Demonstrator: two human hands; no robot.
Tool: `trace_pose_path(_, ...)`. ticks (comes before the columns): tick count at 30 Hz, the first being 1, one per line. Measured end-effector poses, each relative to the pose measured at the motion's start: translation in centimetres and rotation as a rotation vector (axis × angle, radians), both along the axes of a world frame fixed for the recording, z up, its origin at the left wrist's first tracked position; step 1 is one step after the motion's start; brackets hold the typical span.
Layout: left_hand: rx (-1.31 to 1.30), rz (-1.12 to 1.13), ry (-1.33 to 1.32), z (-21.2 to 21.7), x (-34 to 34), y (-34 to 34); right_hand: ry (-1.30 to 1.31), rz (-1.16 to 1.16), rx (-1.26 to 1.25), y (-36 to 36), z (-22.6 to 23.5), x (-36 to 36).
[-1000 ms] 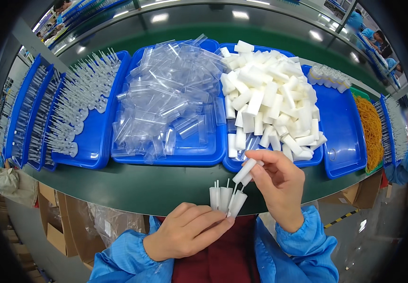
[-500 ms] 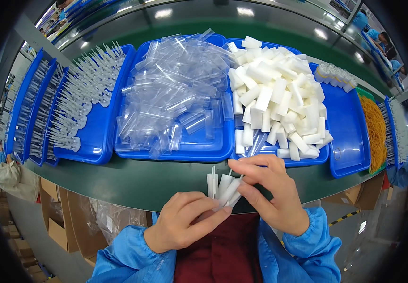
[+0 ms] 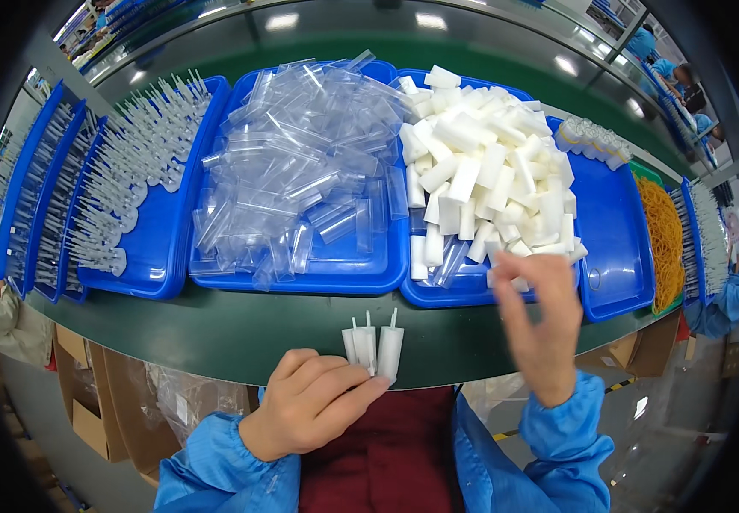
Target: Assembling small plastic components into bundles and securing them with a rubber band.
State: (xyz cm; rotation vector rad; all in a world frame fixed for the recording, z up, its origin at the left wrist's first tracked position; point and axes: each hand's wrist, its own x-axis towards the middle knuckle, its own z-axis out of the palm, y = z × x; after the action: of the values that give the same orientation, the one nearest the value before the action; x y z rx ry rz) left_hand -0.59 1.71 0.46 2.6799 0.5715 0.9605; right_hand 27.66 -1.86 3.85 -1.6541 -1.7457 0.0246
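Note:
My left hand (image 3: 314, 402) is closed around the lower ends of several thin pale rods with white foam sleeves (image 3: 391, 349) on them. The rods point up and away, and their bare tips stick out past the foam. My right hand (image 3: 545, 321) is over the front edge of the blue tray (image 3: 438, 297) with the heap of white foam pieces (image 3: 481, 175). Its fingertips are among the nearest pieces. Motion blurs these fingers, so whether they grip a piece cannot be made out.
Left of the foam stands a blue tray (image 3: 301, 282) of clear plastic sleeves (image 3: 301, 145). Farther left are blue trays of upright pale rods (image 3: 138, 162). On the right, a blue tray (image 3: 617, 256) holds clear cups (image 3: 592, 141), beside a heap of orange rubber bands (image 3: 660, 244).
My right hand has left the foam-covered rods and moved right and away to the foam tray. My left hand still holds the rods, which now stand more spread apart.

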Motion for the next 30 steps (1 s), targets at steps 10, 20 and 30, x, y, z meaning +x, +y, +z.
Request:
trace_pose_path(10,-0.093,-0.034,0.102,0.1,0.8,-0.5,-0.304,-0.175,-0.043,2.8,-1.2,0.4)
trace_pose_path(20,0.037,-0.092,0.093,1.5,0.8,-0.8,0.637,0.019,-0.233,0.1,-1.0,-4.7)
trace_pose_path(30,-0.085,-0.075,-0.049,0.7,-0.3,-0.1,0.632,0.449,-0.359,-0.2,-0.3,-3.8)
